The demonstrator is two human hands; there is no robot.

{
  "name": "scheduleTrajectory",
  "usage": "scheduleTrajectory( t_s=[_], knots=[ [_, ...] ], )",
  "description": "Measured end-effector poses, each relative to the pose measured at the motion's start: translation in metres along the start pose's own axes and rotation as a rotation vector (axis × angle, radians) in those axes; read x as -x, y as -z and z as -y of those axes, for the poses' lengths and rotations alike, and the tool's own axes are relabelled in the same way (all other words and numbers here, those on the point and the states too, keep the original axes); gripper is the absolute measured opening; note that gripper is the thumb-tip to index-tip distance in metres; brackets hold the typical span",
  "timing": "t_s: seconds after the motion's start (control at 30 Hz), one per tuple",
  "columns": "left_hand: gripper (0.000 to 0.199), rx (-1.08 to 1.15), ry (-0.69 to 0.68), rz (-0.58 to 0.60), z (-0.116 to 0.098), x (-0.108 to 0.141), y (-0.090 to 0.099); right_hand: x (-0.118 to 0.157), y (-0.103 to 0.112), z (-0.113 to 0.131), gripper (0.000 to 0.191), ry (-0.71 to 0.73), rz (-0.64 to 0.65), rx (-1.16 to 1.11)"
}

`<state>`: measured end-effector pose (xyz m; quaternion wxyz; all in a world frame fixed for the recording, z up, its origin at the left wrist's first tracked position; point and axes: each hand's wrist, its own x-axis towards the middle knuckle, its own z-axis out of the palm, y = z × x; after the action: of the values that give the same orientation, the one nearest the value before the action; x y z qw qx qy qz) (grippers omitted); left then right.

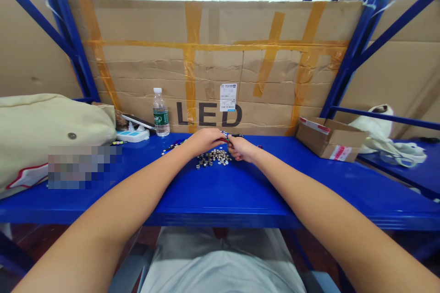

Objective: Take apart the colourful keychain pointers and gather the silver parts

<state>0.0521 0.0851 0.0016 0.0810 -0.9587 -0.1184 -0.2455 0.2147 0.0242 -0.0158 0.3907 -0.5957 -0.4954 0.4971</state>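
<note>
My left hand (pixel 206 141) and my right hand (pixel 241 148) meet over the back part of the blue table (pixel 220 197). The fingers of my right hand are curled closed around something slim, with red and dark bits showing at the fingertips. My left hand is bent over, its fingertips closed at a small bluish, shiny piece; its kind is too small to make out. Just below the hands lies a loose pile of small silvery metal pieces (pixel 213 158). Left of my left hand are several small dark and coloured pieces (pixel 173 147), partly hidden behind my wrist.
A water bottle (pixel 161 113) stands behind, by a white power strip (pixel 134 134) and a phone-like slab (pixel 138 121). A cream bag (pixel 51 123) is at left, an open cardboard box (pixel 330 139) at right. A large cardboard sheet (pixel 144 73) and blue posts (pixel 354 55) close off the back.
</note>
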Motion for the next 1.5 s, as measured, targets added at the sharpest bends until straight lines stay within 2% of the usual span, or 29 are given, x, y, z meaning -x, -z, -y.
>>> scheduleTrajectory(
  t_s=[0.2,0.33,0.43,0.53,0.67,0.7,0.77,0.83,0.93,1.1,1.23,1.3,1.5],
  knots=[
    [0.023,-0.024,-0.054,-0.051,0.0,-0.002,-0.002,0.001,-0.001,0.003,0.036,-0.031,0.045,-0.08],
    [0.023,-0.001,0.044,-0.05,-0.001,-0.005,-0.005,0.002,-0.003,0.004,0.034,0.041,0.043,-0.163],
    [0.022,0.102,0.13,-0.012,-0.005,-0.005,-0.002,0.0,-0.004,0.002,0.032,0.109,0.012,-0.125],
    [0.028,0.388,0.358,0.087,-0.009,-0.004,0.003,-0.003,-0.004,-0.001,0.032,0.275,-0.1,0.105],
    [0.037,1.02,0.686,0.095,-0.012,-0.002,0.003,-0.006,0.001,0.001,0.032,0.7,-0.444,0.667],
    [0.039,1.135,0.734,0.086,-0.013,-0.001,0.002,-0.006,0.002,0.002,0.03,0.749,-0.515,0.777],
    [0.043,1.239,0.771,0.093,-0.013,0.0,0.0,-0.005,0.003,0.003,0.03,0.754,-0.582,0.902],
    [0.042,1.185,0.733,0.112,-0.011,0.001,-0.002,-0.007,0.003,0.002,0.033,0.727,-0.559,0.935],
    [0.04,0.948,0.633,0.149,-0.006,0.003,-0.003,-0.01,0.004,0.0,0.036,0.696,-0.474,0.953],
    [0.042,0.674,0.545,0.211,0.005,0.006,0.004,-0.009,0.009,0.002,0.038,0.662,-0.41,1.028],
    [0.034,0.42,0.459,0.312,0.011,0.009,0.011,-0.002,0.016,0.003,0.038,0.511,-0.132,1.247],
    [0.029,0.329,0.421,0.374,0.014,0.01,0.012,0.0,0.016,0.003,0.04,0.418,-0.059,1.335],
    [0.026,0.178,0.353,0.431,0.021,0.01,0.011,0.002,0.013,0.003,0.043,0.411,-0.099,1.385]
  ],
)
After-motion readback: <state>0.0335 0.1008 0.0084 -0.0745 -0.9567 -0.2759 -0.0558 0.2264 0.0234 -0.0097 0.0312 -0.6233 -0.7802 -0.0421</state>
